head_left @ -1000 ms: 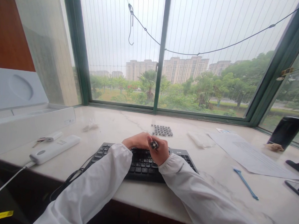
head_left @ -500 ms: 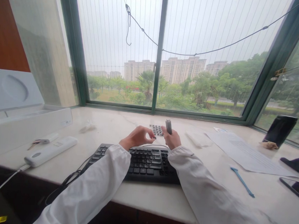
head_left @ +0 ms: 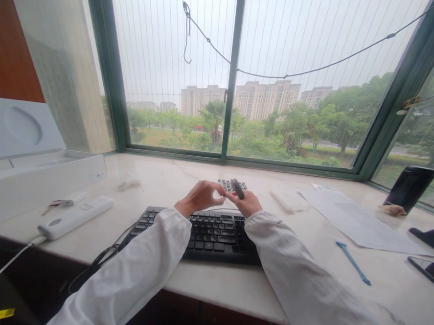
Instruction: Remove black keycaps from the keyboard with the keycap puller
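A black keyboard (head_left: pixel 216 255) lies in front of me, with its right end partly behind my right sleeve. Just beyond it, my left hand (head_left: pixel 198 199) pinches a small dark keycap (head_left: pixel 224 194) between thumb and fingertips. My right hand (head_left: pixel 250 204) is closed around a short, dark, stick-like tool (head_left: pixel 237 189) whose end points up and away; its exact kind is unclear. The right fingertips meet the left ones at the keycap. Behind both hands, several loose keycaps (head_left: pixel 223 183) lie in rows on the pale counter, partly hidden by the hands and tool.
On the left are a white power strip (head_left: pixel 77 217), a key (head_left: pixel 58 203) and an open white box (head_left: pixel 53 187). To the right lie paper sheets (head_left: pixel 356 220), a blue stick-like tool (head_left: pixel 354 263) and a phone (head_left: pixel 429 271). Another dark device (head_left: pixel 410 190) leans near the window.
My right hand has moved left to meet the left hand at the keycap. The tool in it has tipped over to the left. My left hand has stayed nearly in place.
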Demonstrator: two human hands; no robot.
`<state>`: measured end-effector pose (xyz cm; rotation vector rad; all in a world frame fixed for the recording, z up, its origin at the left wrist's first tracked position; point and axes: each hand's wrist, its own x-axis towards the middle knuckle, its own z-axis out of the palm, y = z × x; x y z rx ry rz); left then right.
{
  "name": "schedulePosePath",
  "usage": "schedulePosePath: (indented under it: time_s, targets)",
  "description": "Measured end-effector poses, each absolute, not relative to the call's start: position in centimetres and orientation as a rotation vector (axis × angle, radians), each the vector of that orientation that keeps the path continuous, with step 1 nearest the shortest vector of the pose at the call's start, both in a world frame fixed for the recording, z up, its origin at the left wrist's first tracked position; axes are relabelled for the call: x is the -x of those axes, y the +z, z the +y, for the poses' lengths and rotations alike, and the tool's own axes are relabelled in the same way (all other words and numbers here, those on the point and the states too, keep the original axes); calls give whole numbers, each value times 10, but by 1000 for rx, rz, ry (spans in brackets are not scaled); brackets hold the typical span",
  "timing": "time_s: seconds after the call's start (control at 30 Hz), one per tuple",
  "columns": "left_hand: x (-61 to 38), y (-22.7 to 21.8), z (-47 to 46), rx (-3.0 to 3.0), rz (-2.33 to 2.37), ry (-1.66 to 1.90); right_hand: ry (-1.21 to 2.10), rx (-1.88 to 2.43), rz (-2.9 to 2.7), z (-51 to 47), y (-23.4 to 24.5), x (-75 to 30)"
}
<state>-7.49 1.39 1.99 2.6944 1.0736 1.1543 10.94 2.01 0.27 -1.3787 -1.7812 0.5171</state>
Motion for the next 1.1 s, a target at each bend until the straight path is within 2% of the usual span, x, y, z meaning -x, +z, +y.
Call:
schedulePosePath:
  time_s: [0.53,0.63,0.83,1.1]
  targets:
    - [74,20,15,-2648,1109,1203,437,1414,-1732,21,3,-109]
    - [78,19,18,-2620,1200,1238,354,1444,-1759,20,6,-113]
    - [85,13,28,-2573,1458,1203,-88,1670,-1937,15,8,-119]
    - [90,13,27,-2509,1883,1061,-108,1882,-2204,18,4,-124]
